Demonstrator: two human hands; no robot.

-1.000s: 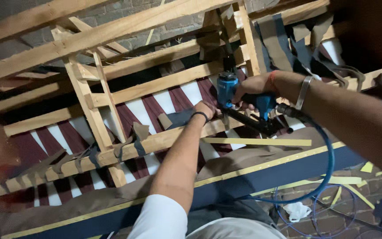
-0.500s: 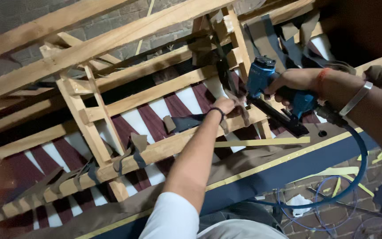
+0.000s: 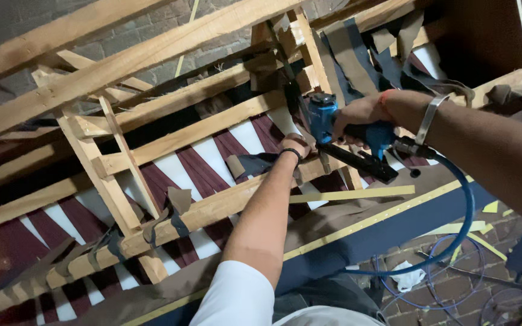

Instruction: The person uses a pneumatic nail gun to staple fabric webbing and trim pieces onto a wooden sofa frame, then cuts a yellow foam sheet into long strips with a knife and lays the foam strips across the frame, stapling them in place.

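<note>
On the left, a bare wooden frame (image 3: pixel 152 139) of pale slats and rails slants up across the view, with maroon-and-white striped fabric (image 3: pixel 212 163) showing behind and between the rails. Dark webbing straps (image 3: pixel 173 220) wrap over the lower rail. Near the middle, the left hand (image 3: pixel 297 147), a black band on its wrist, presses against the rail where a dark strap end lies; its fingers are mostly hidden, so I cannot tell whether they pinch the strap or just rest on it. Just right of it, touching close, the right hand (image 3: pixel 360 115) is clenched around the grip of a blue staple gun (image 3: pixel 339 130), its nose set to the wood beside the left hand. A metal bracelet sits on that wrist. A blue hose (image 3: pixel 463 223) loops from the gun down to the brick floor (image 3: pixel 454 284) at lower right.
</note>
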